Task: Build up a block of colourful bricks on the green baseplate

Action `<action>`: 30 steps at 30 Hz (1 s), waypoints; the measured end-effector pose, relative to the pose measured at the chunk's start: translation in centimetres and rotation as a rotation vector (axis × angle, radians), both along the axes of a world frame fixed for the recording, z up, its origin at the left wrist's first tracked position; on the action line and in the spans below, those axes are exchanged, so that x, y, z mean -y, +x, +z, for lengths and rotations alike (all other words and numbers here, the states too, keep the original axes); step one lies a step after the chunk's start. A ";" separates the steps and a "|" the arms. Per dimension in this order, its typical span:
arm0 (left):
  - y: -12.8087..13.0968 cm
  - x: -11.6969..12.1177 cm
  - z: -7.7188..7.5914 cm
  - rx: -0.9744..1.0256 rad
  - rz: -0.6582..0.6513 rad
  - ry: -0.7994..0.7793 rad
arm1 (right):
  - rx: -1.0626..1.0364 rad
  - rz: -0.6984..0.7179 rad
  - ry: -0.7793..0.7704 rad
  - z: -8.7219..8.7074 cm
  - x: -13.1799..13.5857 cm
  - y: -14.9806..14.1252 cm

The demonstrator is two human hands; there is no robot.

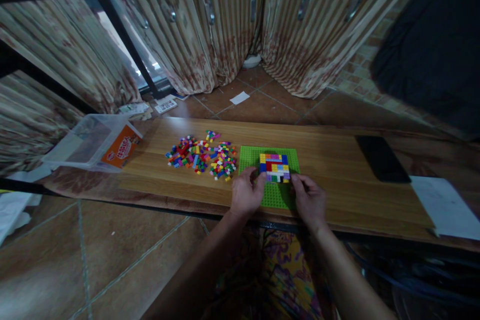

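Observation:
A block of joined building bricks (pixel 274 166) in yellow, blue, red, white and other colours sits over the green studded baseplate (pixel 279 201). My left hand (pixel 245 191) grips its lower left edge, thumb along the side and fingers curled behind. At the lower right corner, the pinched fingers of my right hand (pixel 310 199) press against the block. Whether the block is pushed onto the studs or slightly lifted, I cannot tell. Left of the baseplate lies a spread pile of small loose bricks (pixel 223 161) in many colours.
A clear plastic box (pixel 84 147) with an orange label stands at the table's left end. Toward the right lie a black phone-like slab (pixel 382 159) and a white sheet (pixel 446 205). The wooden table (pixel 337 160) is long and narrow, with curtains (pixel 221 35) beyond.

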State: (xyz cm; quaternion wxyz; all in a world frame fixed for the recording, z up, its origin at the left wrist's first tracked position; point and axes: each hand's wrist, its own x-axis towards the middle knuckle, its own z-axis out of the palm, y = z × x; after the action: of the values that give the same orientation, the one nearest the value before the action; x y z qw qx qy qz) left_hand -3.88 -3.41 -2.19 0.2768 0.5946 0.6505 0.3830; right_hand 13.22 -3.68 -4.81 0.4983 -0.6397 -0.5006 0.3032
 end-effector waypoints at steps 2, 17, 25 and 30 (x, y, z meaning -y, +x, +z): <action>0.0 -0.6 0.1 0.006 0.006 -0.043 | -0.002 0.000 0.002 0.0 0.0 0.0; -0.2 -2.2 -1.5 0.336 -0.009 -0.168 | 0.005 -0.017 -0.002 0.2 0.1 -0.1; 0.3 -1.7 -0.8 0.333 0.010 -0.122 | 0.023 -0.004 0.012 0.1 0.0 -0.1; 0.6 -1.4 -0.4 0.279 0.025 -0.108 | 0.038 -0.013 0.009 0.1 0.0 -0.1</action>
State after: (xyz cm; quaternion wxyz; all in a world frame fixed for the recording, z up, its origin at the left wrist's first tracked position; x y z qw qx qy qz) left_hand -3.28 -1.98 -2.59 0.3914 0.5117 0.6325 0.4300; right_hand 13.16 -3.71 -4.75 0.4935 -0.6463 -0.5071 0.2856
